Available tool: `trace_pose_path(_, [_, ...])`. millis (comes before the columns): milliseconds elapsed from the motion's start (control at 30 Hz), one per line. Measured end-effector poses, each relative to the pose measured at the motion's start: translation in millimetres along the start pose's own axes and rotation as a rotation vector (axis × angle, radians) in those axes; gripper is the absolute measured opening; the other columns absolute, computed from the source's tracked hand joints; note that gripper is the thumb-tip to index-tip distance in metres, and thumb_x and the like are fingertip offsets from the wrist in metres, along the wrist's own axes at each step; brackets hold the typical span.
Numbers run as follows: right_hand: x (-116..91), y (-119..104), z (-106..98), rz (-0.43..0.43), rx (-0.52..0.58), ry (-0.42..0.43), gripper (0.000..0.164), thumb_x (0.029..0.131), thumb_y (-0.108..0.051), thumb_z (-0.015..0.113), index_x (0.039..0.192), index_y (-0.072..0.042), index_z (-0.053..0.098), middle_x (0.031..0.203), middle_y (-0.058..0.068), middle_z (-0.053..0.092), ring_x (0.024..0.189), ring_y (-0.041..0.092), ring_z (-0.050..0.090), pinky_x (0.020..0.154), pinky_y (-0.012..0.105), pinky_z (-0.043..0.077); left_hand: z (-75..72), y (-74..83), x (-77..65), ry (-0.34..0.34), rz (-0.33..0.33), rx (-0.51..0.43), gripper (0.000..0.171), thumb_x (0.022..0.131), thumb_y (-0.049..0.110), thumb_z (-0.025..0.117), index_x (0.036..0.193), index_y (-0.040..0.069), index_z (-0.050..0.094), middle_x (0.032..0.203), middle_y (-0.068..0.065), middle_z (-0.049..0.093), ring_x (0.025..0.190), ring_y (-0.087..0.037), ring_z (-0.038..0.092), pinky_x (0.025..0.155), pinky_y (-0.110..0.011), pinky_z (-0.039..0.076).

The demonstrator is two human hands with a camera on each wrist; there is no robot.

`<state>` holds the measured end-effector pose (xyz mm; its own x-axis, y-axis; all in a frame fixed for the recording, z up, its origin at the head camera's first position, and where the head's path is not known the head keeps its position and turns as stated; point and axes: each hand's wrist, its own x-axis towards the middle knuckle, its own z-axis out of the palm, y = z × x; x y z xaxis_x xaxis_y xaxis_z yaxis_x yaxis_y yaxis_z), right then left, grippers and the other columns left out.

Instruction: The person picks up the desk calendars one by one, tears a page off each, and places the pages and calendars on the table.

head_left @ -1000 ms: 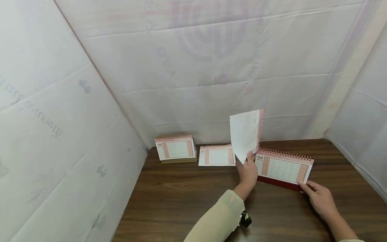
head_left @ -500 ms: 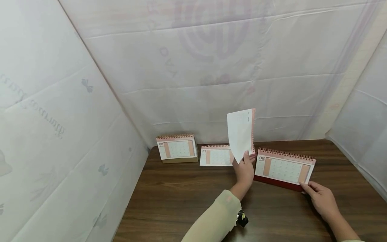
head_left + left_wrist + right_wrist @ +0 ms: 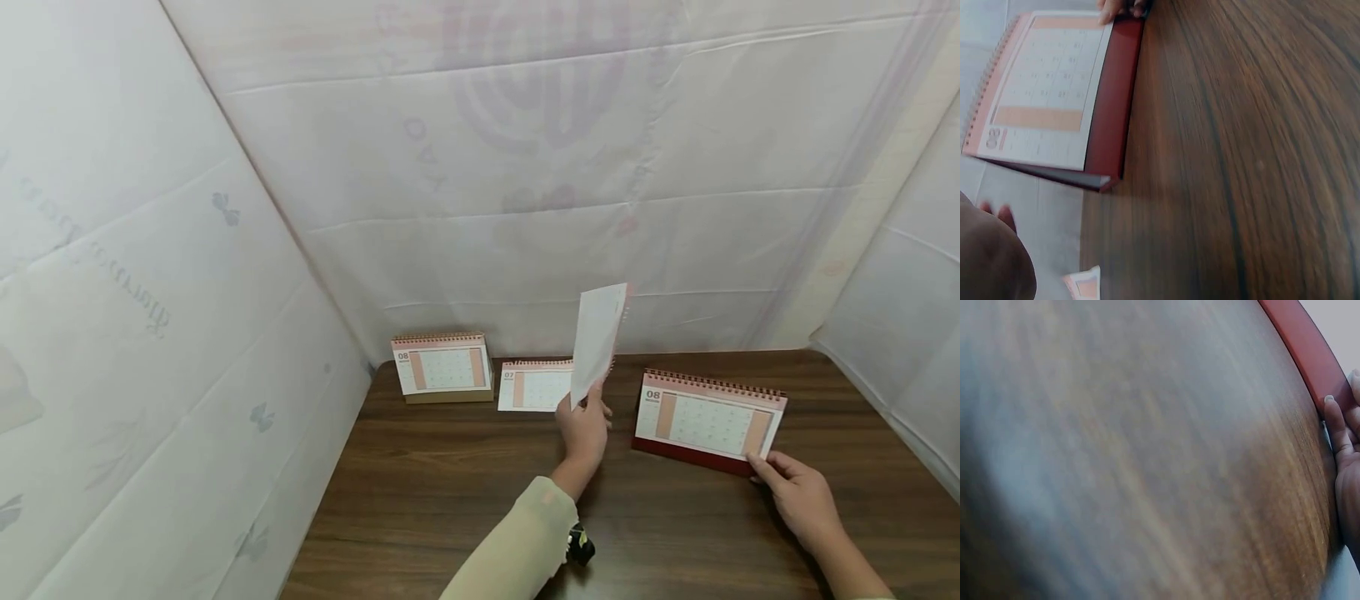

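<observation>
My left hand (image 3: 585,429) pinches a loose calendar page (image 3: 598,333) by its lower end. The page stands nearly upright and angled above the table, with its pink torn-hole edge on the right. At the right, a desk calendar (image 3: 708,421) with a dark red base shows 08. The thumb and fingers of my right hand (image 3: 802,498) grip its lower right corner. In the right wrist view that hand (image 3: 1349,462) touches the red base (image 3: 1310,350). The left wrist view shows my left hand (image 3: 991,256) apart from the calendar (image 3: 1047,87).
A second desk calendar (image 3: 442,367) on a tan base, also showing 08, stands at the back left. Beside it is a 07 page (image 3: 534,387), partly hidden by the held page. White sheeting (image 3: 480,258) borders the wooden table (image 3: 420,483) behind and at the sides.
My left hand has moved left, away from the red-based calendar, carrying the loose page, which has turned more edge-on. My right hand keeps its grip on the calendar's corner.
</observation>
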<state>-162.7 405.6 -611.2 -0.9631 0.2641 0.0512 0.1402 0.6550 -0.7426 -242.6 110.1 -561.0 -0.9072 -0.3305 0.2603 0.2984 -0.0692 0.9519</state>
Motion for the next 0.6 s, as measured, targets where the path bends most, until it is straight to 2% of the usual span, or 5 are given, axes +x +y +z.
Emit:
trace_pose_path(67, [0, 0, 0, 0.000, -0.001, 0.001, 0.054, 0.109, -0.054, 0.056, 0.108, -0.005, 0.079, 0.082, -0.009, 0.078, 0.077, -0.015, 0.050, 0.068, 0.017, 0.039, -5.7, -1.2, 2.1, -0.028, -0.009, 0.009, 0.029, 0.108, 0.024, 0.065, 0.094, 0.001, 0.074, 0.072, -0.016, 0.076, 0.062, -0.040, 0.075, 0.053, -0.036, 0.062])
trace_pose_path(167, [0, 0, 1, 0.001, 0.001, 0.003, 0.054, 0.108, -0.054, 0.056, 0.109, -0.005, 0.079, 0.083, -0.008, 0.079, 0.077, -0.016, 0.049, 0.068, 0.017, 0.039, -14.1, -3.3, 4.5, -0.089, -0.021, 0.010, 0.031, 0.111, 0.023, 0.059, 0.102, -0.002, 0.076, 0.094, -0.021, 0.082, 0.080, -0.033, 0.081, 0.064, -0.036, 0.066])
trace_pose_path(367, [2, 1, 4, -0.001, 0.014, 0.023, 0.055, 0.108, -0.053, 0.056, 0.112, -0.003, 0.078, 0.084, -0.005, 0.080, 0.076, -0.016, 0.049, 0.066, 0.016, 0.039, -32.2, -9.5, 9.5, -0.213, -0.049, -0.039, 0.034, 0.112, 0.017, 0.055, 0.129, -0.009, 0.069, 0.125, -0.024, 0.076, 0.113, -0.039, 0.077, 0.079, -0.028, 0.066])
trace_pose_path(433, [2, 2, 5, -0.004, 0.018, 0.036, 0.054, 0.108, -0.053, 0.057, 0.113, -0.003, 0.077, 0.084, -0.006, 0.080, 0.076, -0.014, 0.050, 0.066, 0.016, 0.038, -38.4, -11.6, 10.4, -0.258, -0.059, -0.071, 0.034, 0.112, 0.013, 0.053, 0.135, -0.009, 0.065, 0.131, -0.024, 0.073, 0.121, -0.035, 0.074, 0.085, -0.028, 0.066])
trace_pose_path(600, [3, 5, 9, 0.022, 0.066, 0.066, 0.055, 0.109, -0.051, 0.057, 0.119, 0.000, 0.075, 0.079, -0.017, 0.075, 0.076, -0.013, 0.050, 0.065, 0.014, 0.040, -50.9, -18.5, 10.6, -0.321, -0.152, -0.194, 0.036, 0.112, 0.000, 0.039, 0.137, -0.011, 0.063, 0.137, -0.023, 0.068, 0.118, -0.024, 0.071, 0.095, -0.037, 0.065])
